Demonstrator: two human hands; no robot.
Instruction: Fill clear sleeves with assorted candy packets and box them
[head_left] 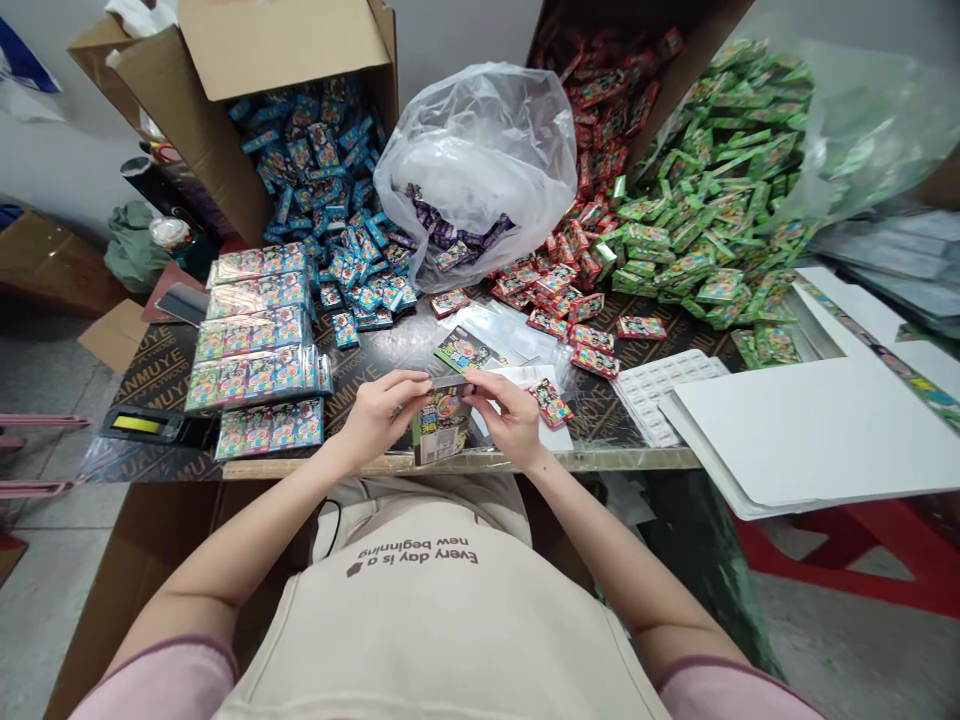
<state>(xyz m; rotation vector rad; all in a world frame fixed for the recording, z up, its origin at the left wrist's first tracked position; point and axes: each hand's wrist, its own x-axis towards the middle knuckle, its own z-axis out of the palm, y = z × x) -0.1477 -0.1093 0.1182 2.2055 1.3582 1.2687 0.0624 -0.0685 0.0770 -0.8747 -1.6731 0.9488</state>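
Note:
Close to the table's front edge, I hold up a dark printed package point(442, 425) with colourful pictures and a barcode on its face. My left hand point(388, 412) pinches its upper left corner. At the upper right corner, the fingers of my right hand point(508, 410) are closed on the same package. Just beyond it lie a dark printed card point(469, 352) and clear plastic sleeves point(514, 325). A small red box point(551, 402) rests on white paper right of my right hand. Whether anything is inside the held package is hidden.
Stacked multicoloured packs point(255, 330) stand at the left. Blue boxes point(322, 160) spill from a carton; a clear bag point(480, 150) holds purple ones. Red boxes point(592, 310) and green boxes point(705, 220) are heaped rightward. Sticker sheets point(664, 390) and white boards point(810, 430) overhang the right.

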